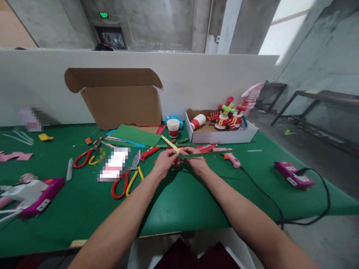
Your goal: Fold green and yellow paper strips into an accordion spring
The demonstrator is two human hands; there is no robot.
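At mid-table, over a green surface point(179, 213), my left hand point(165, 162) and right hand point(194, 158) pinch, fingertips together, yellow point(169, 142) and long green point(214, 152) paper strips where they meet. Tails lie unfolded; I judge folding barely begun.

Yellow strip point(169, 143): matt paper | box point(123, 106): brown cardboard | tabletop point(179, 209): smooth, slightly glossy

From my remote seat, I see the wearer's left hand point(167, 161) and right hand point(194, 157), both bare, with slim bare forearms point(126, 218). Low in the head view is dark maroon clothing point(181, 257), plain, its upper outline two blunt points. White material point(143, 252) surrounds it; I can't tell whether it is worn.
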